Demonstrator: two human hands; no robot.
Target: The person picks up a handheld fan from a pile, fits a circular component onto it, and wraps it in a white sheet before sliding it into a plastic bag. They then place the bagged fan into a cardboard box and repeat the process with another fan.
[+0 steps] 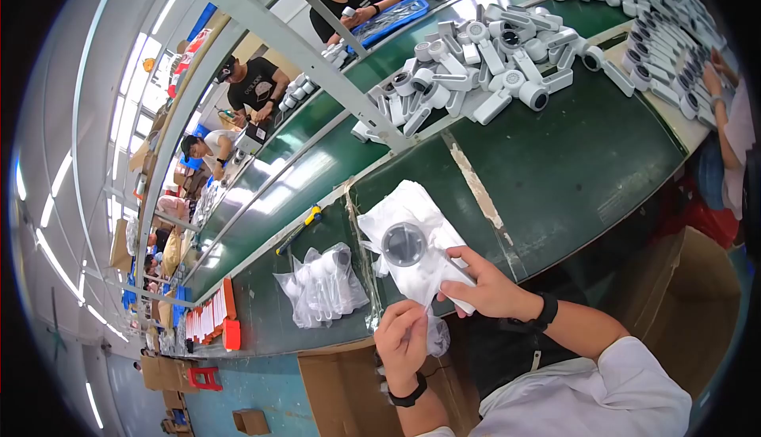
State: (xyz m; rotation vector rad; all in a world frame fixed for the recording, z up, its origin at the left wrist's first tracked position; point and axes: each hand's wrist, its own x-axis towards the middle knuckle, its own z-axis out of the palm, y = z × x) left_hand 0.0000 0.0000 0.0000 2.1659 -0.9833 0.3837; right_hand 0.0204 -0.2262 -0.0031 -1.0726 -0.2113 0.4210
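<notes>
A green table [579, 175] carried a heap of pale, round-headed devices [491, 72] along its far side, with a stack of white plastic bags [414, 199] and a clear-wrapped bundle [325, 288] nearer. Over the stack, the right hand [493, 288] had its fingers curled around a white device with a dark round face [404, 244]; the left hand's [403, 338] fingers were bunched near its lower end, their hold on any plastic impossible to tell. A yellow-handled tool [300, 228] lay beyond the bundle.
</notes>
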